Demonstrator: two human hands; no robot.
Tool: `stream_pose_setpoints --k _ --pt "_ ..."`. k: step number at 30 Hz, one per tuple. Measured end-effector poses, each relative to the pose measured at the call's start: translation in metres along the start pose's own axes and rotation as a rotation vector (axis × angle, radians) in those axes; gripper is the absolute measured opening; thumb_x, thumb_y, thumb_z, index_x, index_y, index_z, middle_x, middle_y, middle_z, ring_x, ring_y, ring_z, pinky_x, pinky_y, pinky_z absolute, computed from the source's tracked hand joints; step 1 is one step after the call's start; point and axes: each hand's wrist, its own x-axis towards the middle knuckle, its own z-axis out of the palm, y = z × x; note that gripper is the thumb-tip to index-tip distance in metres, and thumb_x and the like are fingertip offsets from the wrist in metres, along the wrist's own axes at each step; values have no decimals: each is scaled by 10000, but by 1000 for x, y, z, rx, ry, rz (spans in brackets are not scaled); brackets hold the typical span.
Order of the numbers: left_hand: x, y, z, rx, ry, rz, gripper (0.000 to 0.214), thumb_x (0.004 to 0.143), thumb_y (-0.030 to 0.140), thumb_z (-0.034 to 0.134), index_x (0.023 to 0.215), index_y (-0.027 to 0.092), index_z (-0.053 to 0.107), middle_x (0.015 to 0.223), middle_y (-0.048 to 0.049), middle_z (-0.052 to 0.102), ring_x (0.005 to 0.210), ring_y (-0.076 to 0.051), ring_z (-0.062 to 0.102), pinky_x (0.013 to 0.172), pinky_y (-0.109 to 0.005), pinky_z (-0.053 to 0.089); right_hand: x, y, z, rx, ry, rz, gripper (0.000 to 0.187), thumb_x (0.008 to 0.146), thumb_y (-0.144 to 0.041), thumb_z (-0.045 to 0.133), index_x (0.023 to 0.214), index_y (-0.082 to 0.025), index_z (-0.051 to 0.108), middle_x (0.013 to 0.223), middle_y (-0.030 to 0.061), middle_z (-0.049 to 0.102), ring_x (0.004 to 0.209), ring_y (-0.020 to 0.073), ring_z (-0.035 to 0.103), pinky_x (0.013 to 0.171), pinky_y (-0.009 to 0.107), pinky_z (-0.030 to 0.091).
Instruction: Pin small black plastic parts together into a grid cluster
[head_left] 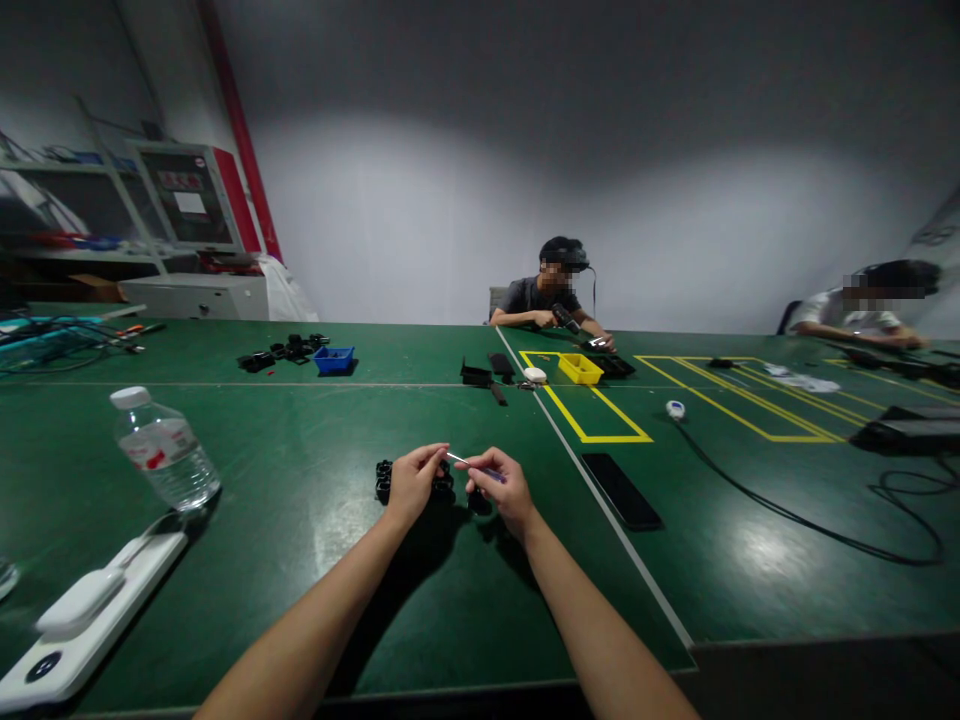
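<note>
My right hand is closed around a slim screwdriver, its thin metal shaft pointing left. At the tip of that shaft, the thumb and fingers of my left hand are pinched together. Whatever they hold there is too small to make out. Under and beside my left hand lies a cluster of black parts, partly covered by it. A small dark piece shows just below my right hand; I cannot tell whether the hand touches it.
A phone lies to the right, a water bottle and white power strip to the left. Farther back are a blue bin, black parts and a yellow bin. Two people sit across the green table. A black cable crosses the right side.
</note>
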Motion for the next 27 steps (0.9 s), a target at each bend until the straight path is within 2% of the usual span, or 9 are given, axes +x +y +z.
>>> stream_pose_setpoints --k 4,8,12,20,27 --pt "-1 -1 0 -2 -11 11 396 824 465 598 997 142 747 749 -48 730 577 -145 607 586 -247 478 1 3 -1 -20 -19 -22 136 751 -292 710 799 -192 631 908 54 746 555 117 608 505 230 448" --pt "-1 -3 2 3 -20 21 415 838 462 582 1040 135 737 696 -43 711 567 -148 601 568 -243 469 1 5 0 -73 -25 -44 141 770 -302 695 823 -192 625 939 61 741 573 122 621 554 250 485" --pt "-1 -6 2 33 -26 35 411 851 451 562 1058 138 731 697 -40 704 565 -143 592 565 -239 454 0 4 2 -91 1 -42 182 779 -327 688 866 -190 607 901 56 735 560 121 621 551 243 482" --pt "0 -8 -1 70 -6 33 429 865 452 541 1091 134 721 593 -13 640 525 -135 551 522 -227 408 0 3 4 -118 53 -33 210 782 -372 697 831 -183 620 846 65 739 532 130 631 528 239 477" --pt "0 -6 -2 63 12 28 401 854 444 555 1040 138 736 600 -16 649 520 -136 563 514 -227 420 4 9 0 -193 132 -26 238 790 -400 684 792 -164 654 793 79 745 506 129 622 508 231 462"
